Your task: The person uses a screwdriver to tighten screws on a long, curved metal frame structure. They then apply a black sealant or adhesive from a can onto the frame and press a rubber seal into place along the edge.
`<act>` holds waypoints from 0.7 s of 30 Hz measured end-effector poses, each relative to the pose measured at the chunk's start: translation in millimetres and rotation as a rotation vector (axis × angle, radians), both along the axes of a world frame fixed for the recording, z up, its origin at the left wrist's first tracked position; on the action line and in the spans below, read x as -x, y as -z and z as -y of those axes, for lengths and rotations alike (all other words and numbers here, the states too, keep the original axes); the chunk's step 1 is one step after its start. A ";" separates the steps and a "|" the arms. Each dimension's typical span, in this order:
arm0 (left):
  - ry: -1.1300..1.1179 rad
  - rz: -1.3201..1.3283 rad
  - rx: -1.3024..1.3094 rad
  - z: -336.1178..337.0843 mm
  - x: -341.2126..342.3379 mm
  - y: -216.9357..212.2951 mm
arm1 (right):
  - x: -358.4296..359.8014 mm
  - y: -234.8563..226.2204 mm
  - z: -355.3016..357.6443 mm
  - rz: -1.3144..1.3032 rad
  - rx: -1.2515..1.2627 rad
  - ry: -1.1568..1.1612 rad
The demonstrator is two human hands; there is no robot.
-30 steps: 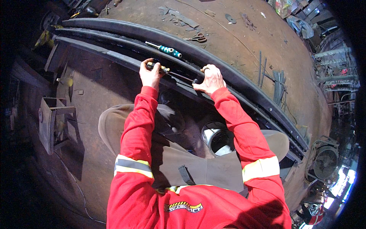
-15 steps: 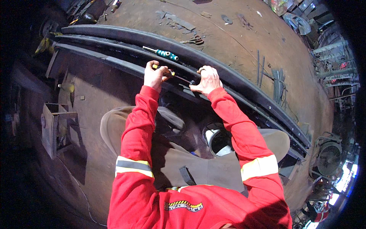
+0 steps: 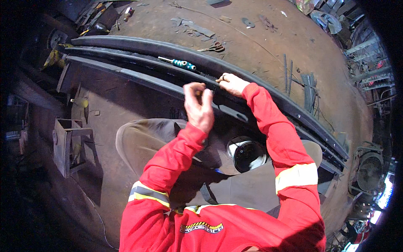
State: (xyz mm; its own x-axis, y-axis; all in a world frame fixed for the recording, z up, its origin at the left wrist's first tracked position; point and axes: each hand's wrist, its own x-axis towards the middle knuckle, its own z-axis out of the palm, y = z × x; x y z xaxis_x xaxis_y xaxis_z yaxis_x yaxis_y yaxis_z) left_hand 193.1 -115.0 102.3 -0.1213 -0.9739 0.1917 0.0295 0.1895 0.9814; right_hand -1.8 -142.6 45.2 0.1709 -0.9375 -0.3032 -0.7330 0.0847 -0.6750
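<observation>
My left hand (image 3: pixel 199 110) is closed in front of the long dark metal bars (image 3: pixel 126 44). Between its fingers shows a bit of the screwdriver's yellow handle (image 3: pixel 198 93); the rest of that tool is hidden. Just to the right, my right hand (image 3: pixel 233 84) rests at the middle bar with its fingertips pressed together. What they pinch, if anything, I cannot make out. A second screwdriver with a teal, white-spotted handle (image 3: pixel 183 64) lies along the bars, beyond my left hand.
Scissors (image 3: pixel 217 47) and flat scraps (image 3: pixel 195 28) lie on the brown floor beyond the bars. A round black-and-white container (image 3: pixel 247 156) stands between my legs. Thin metal strips (image 3: pixel 309 93) lie at right, near a fan (image 3: pixel 369 170). A small metal frame (image 3: pixel 63 143) stands left.
My left hand has moved right and nearer to me, turning so that its back hides most of the screwdriver. The right hand has stayed near the bar, its fingers now closer together.
</observation>
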 end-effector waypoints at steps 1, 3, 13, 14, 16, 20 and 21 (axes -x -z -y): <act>0.030 0.043 0.054 -13.7 8.9 -6.3 | 14.4 17.9 3.6 -0.101 0.052 -0.131; 0.088 0.108 0.363 -26.8 10.8 8.4 | -1.8 1.3 10.6 -0.205 0.135 -0.321; 0.557 0.613 0.692 -71.4 48.9 81.9 | -11.5 -21.8 12.6 -0.052 -0.107 0.022; 0.584 0.657 0.689 -71.8 51.0 84.6 | -8.5 -17.9 10.8 -0.036 -0.099 0.028; 0.635 0.759 0.689 -70.2 55.9 91.9 | -4.8 -9.8 9.0 0.000 -0.081 0.037; 0.676 0.828 0.669 -69.3 60.1 85.3 | -3.2 -7.7 9.2 0.008 -0.121 0.058; 0.675 0.838 0.666 -69.0 60.3 85.3 | -4.7 -7.6 7.4 0.019 -0.107 0.070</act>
State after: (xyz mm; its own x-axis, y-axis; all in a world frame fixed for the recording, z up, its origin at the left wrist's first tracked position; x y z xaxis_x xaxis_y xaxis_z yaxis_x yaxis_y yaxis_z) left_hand 132.9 -46.1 17.0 -0.8763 -0.4156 0.2437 -0.2698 0.8423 0.4666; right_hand 2.9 -150.1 52.8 0.1127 -0.9099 -0.3992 -0.7098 0.2074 -0.6731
